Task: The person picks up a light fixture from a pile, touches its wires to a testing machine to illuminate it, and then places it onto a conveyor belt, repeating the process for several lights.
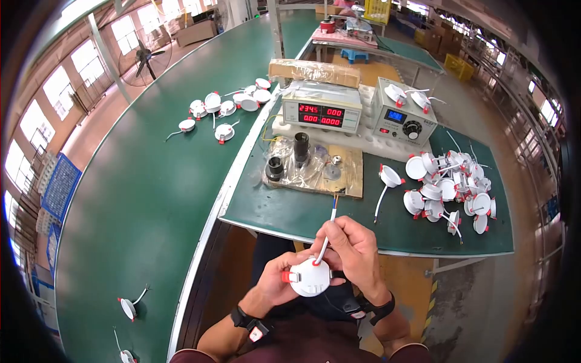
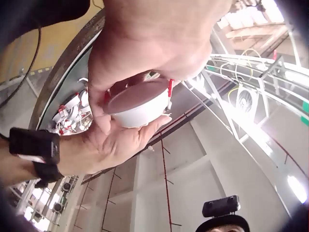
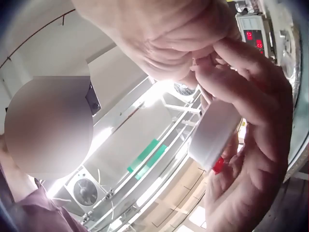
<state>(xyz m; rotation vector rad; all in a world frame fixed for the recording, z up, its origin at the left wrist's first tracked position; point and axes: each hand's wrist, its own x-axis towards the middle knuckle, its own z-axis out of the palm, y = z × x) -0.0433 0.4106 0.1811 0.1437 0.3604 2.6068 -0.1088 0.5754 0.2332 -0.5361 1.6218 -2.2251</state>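
A round white lamp [image 1: 311, 279] with red-tipped spring clips is held above the lap, its back facing up in the head view. The left hand [image 1: 279, 279] grips its left rim beside a clip. The right hand [image 1: 354, 254] pinches the white cable [image 1: 325, 242] between thumb and fingers, its other fingers near the lamp's right side. Coloured wires at the cable's end point to the board [image 1: 352, 175]. In the left wrist view the lamp's face [image 2: 137, 104] sits between both hands; the right wrist view shows the lamp's side [image 3: 215, 133].
Across the bench stand a meter with red digits [image 1: 322, 114], a dial box [image 1: 404, 115] and black sockets [image 1: 301, 148] on the board. Many lamps lie piled [image 1: 448, 189] at the right, with one lamp [image 1: 390, 176] apart. More lamps [image 1: 212, 101] lie on the green surface [image 1: 139, 212] at left.
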